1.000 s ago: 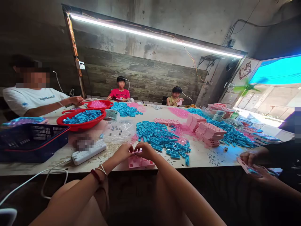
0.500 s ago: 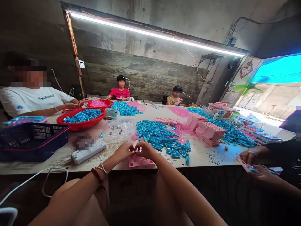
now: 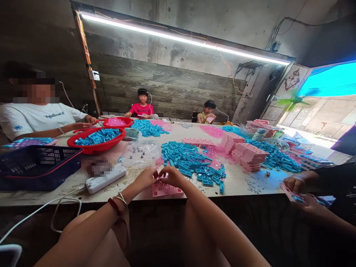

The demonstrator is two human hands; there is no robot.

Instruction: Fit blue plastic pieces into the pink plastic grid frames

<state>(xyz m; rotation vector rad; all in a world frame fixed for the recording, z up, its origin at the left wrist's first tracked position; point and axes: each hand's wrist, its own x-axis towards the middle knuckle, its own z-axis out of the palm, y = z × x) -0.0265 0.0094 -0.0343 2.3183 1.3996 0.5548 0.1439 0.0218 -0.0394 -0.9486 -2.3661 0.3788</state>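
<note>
My left hand (image 3: 146,177) and my right hand (image 3: 172,175) meet fingertip to fingertip just above a pink plastic tray (image 3: 166,190) at the near table edge. Both hands are pinched shut on a small piece between them, too small to name. A heap of blue plastic pieces (image 3: 191,163) lies directly behind my hands. Stacks of pink trays (image 3: 249,155) stand to the right of that heap. My left wrist wears a red band and a thin bracelet.
A white power strip (image 3: 105,178) with its cable lies left of my hands, beside a dark blue basket (image 3: 36,165). Red bowls (image 3: 96,139) hold blue and pink pieces. Other people sit at the left, far side and right, where a hand (image 3: 296,183) holds a tray.
My hands stay pinched together over the pink tray, almost unmoved. The person at the left has drawn an arm back from the red bowl. The view has tilted slightly.
</note>
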